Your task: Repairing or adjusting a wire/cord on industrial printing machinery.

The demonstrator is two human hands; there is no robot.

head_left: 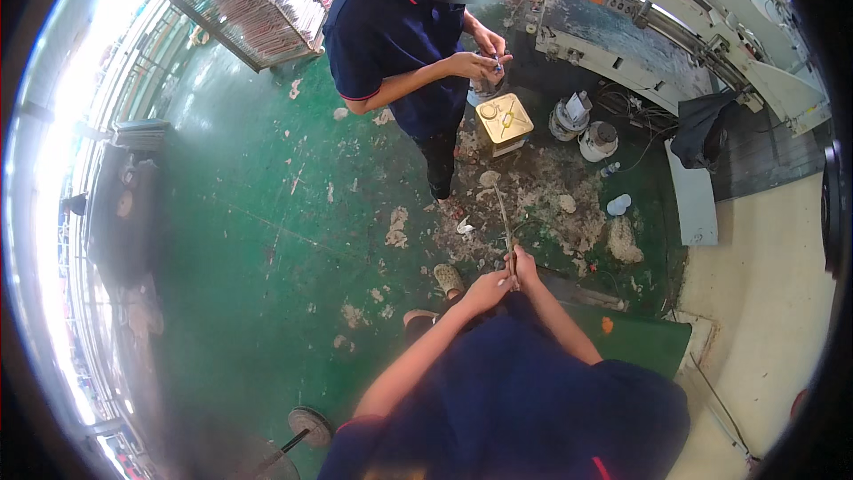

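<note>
In front of my body, my left hand (487, 292) and my right hand (524, 268) are close together, both closed around the near end of a long, thin, brownish stick-like piece (506, 220). It points away from me over the stained floor, narrowing toward its far end. Its exact kind is too small to make out. My right hand sits slightly farther along it than my left. Beyond its tip stands a square tin (494, 116) with a pale yellow top, on which small looped items lie.
A person in a dark blue shirt (382, 44) stands ahead, handling something small. Paint-spattered buckets (599, 140) and a white cup (619, 204) stand to the right. A large machine (631, 62) fills the far right. A rack of sheets (258, 9) stands far left.
</note>
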